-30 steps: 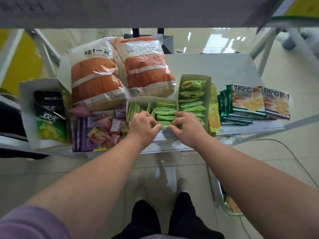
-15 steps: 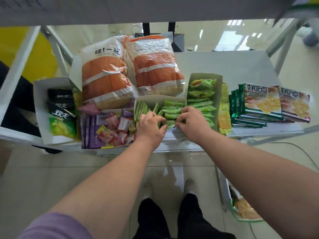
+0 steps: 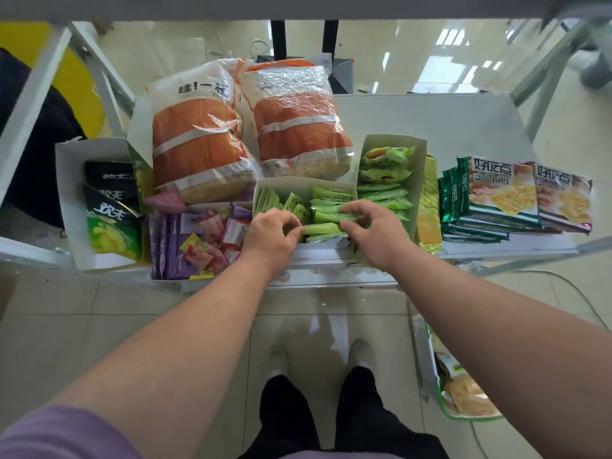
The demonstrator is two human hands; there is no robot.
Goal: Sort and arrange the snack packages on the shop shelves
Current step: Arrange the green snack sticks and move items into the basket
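Left hand (image 3: pixel 270 231) pinches the left end of a green snack packet (image 3: pixel 320 228) lying in the central cardboard tray (image 3: pixel 284 183) on the shelf (image 3: pixel 463 127); right hand (image 3: pixel 376 231) fingers grip its right end.

Two bare forearms, no watch, no rings, no gloves. Left hand (image 3: pixel 270 235) and right hand (image 3: pixel 377 235) uncovered to the wrist and beyond. Short purple sleeve (image 3: pixel 56 432) at the lower left corner, soft knit cloth, ending above the elbow. Same purple at the bottom edge, centre, a strip of shirt hem. Black trousers (image 3: pixel 331 419), loose, plain, no visible seams or pockets. Pale shoes (image 3: pixel 359 351) below the trouser cuffs, whitish or light grey, rounded toes, details blurred.
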